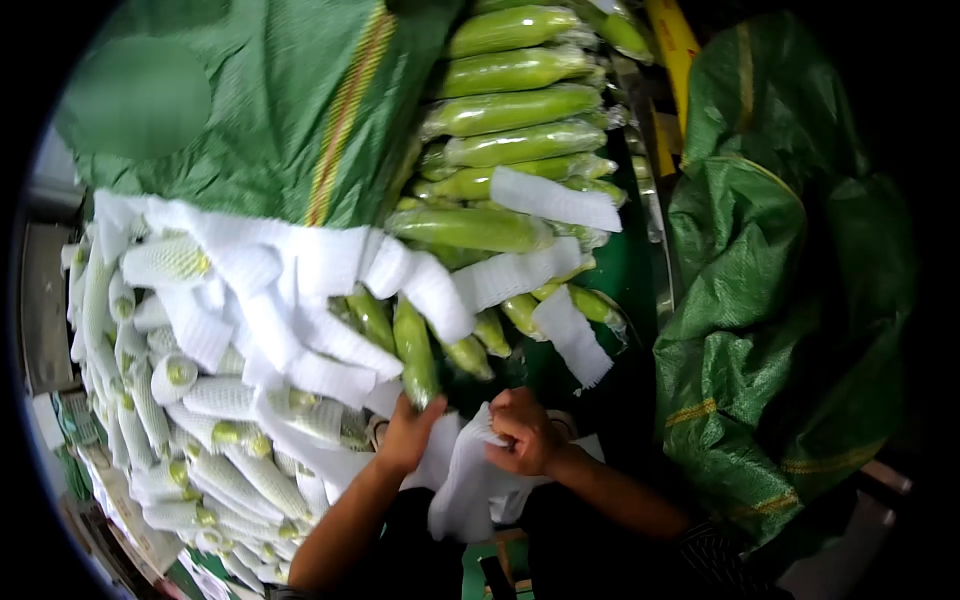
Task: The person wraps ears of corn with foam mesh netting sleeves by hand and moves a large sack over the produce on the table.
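Note:
My left hand (408, 434) is closed around the lower end of a long green vegetable (413, 350) in clear film, shaped like an ear of corn. My right hand (523, 432) is a fist, pinching the upper edge of a white foam net sleeve (462, 478) that hangs down over my lap. The sleeve and the vegetable are apart. Just above my hands, loose white foam sleeves (572, 335) lie over more film-wrapped green vegetables (520, 70), which are stacked in a row toward the back.
At the left is a large pile of vegetables in white foam net sleeves (230, 400). Many loose foam sleeves (270, 310) are heaped beside it. A green woven sack (250, 110) covers the back left; another crumpled green sack (740, 300) stands at the right, near a yellow bar (676, 60).

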Action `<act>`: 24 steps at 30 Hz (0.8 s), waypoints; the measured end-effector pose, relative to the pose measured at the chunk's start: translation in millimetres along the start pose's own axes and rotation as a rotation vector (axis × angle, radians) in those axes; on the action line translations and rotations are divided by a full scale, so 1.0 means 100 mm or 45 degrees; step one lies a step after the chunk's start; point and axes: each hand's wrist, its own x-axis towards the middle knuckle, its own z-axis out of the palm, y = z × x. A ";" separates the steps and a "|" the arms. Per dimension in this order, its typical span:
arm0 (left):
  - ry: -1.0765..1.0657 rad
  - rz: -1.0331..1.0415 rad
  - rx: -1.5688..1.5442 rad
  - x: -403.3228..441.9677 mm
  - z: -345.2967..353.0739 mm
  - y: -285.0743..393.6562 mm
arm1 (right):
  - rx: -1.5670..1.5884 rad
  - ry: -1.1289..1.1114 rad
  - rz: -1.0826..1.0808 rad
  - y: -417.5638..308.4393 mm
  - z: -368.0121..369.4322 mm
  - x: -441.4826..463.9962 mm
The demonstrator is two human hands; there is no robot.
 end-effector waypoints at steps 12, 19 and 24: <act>-0.162 1.055 1.425 -0.64 0.10 1.15 | 1.717 -0.112 0.994 -0.54 -0.29 0.25; -0.196 1.118 0.854 -0.34 0.23 0.92 | 1.973 0.174 0.724 -0.05 -0.03 0.42; -0.601 0.187 -0.994 -0.37 0.07 0.41 | 1.750 0.420 0.930 0.29 0.26 0.42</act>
